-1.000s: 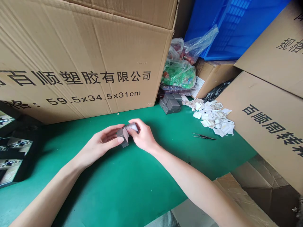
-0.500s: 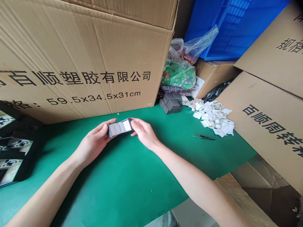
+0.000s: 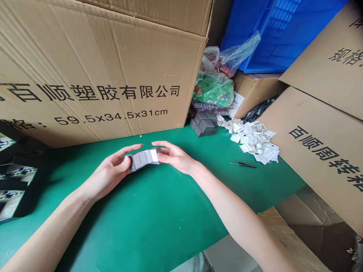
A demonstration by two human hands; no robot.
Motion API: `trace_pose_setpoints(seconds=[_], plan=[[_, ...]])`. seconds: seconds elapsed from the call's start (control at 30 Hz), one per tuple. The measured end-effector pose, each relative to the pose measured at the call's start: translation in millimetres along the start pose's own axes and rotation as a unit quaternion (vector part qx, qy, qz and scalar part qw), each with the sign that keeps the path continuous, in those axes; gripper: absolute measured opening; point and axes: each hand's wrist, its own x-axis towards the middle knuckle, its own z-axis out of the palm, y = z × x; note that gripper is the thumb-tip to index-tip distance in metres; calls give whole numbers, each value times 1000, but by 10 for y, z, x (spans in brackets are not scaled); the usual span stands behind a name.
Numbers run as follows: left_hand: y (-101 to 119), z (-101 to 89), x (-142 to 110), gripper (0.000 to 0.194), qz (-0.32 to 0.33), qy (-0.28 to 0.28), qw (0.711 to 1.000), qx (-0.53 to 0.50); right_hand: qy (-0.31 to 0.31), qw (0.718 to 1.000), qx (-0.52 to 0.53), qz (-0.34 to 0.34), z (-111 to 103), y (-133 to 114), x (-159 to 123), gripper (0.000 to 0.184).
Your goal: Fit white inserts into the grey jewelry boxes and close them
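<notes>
The undersides of the **strip of grey blocks** (image 3: pixel 144 158) are hidden from this view, and so are parts of the fingers behind it. Its 3 grey faces are clear, and a white paper patch covers the right end, though the join lines are hard to make out. The strip sits level between both hands, just above the **green work mat** (image 3: pixel 127 226).

The **left hand** (image 3: pixel 109 170) pinches the left end, with the **thumb** (image 3: pixel 126 163) pressed on the near face and the long fingers reaching behind. The **right hand** (image 3: pixel 176 156) cups the right end, its fingers loosely spread. Both forearms angle in from the lower corners.

Beyond the grip, to the right, is a **stack of grey blocks** (image 3: pixel 202 124). Further right lie **white paper scraps** (image 3: pixel 252 141), with **tweezers** (image 3: pixel 242 164) just below them. A **cardboard carton** (image 3: pixel 85 68) stands directly beyond the hands.
</notes>
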Motion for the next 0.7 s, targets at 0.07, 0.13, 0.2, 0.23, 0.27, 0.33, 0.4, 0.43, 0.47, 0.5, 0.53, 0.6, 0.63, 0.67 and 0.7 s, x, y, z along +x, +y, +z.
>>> trace_pose_setpoints(seconds=[0.07, 0.13, 0.2, 0.23, 0.27, 0.33, 0.4, 0.43, 0.47, 0.5, 0.53, 0.6, 0.63, 0.67, 0.7], plan=[[-6, -14, 5, 56, -7, -10, 1000, -8, -12, 1000, 7, 1, -28, 11, -3, 60], [-5, -13, 5, 57, -10, -12, 1000, -7, -18, 1000, 4, 4, -45, 17, -4, 62], [-4, -7, 4, 59, -9, -9, 1000, 7, -23, 1000, -5, 8, -47, 15, -3, 63], [-5, -5, 4, 60, -7, -5, 1000, 15, -24, 1000, -8, 9, -43, 11, -2, 63], [-8, -6, 6, 61, -4, -1, 1000, 23, -24, 1000, -11, 8, -37, 6, 0, 63], [-22, -14, 13, 62, 4, 7, 999, 37, -21, 1000, -16, 3, -19, -4, 0, 60], [-40, -26, 23, 61, 10, 9, 999, 48, -16, 1000, -20, -1, -3, -10, -2, 58], [-48, -30, 28, 60, 12, 10, 998, 53, -13, 1000, -21, -2, 4, -10, -4, 57], [-56, -31, 33, 60, 14, 10, 998, 58, -12, 1000, -23, -1, 9, -7, -6, 58], [-61, -28, 37, 60, 17, 13, 998, 63, -10, 1000, -25, 0, 13, -1, -8, 58], [-64, -20, 41, 60, 19, 17, 997, 69, -8, 1000, -29, 0, 16, 8, -8, 59], [-63, 11, 44, 62, 17, 26, 996, 82, -2, 999, -46, -9, 25, 32, -4, 60], [-60, 33, 45, 62, 16, 31, 995, 91, 1, 998, -58, -18, 31, 45, 0, 61], [-55, 57, 45, 63, 15, 35, 994, 101, 4, 997, -70, -28, 38, 57, 5, 61], [-50, 82, 43, 64, 14, 40, 993, 110, 5, 996, -80, -36, 46, 68, 11, 61]])
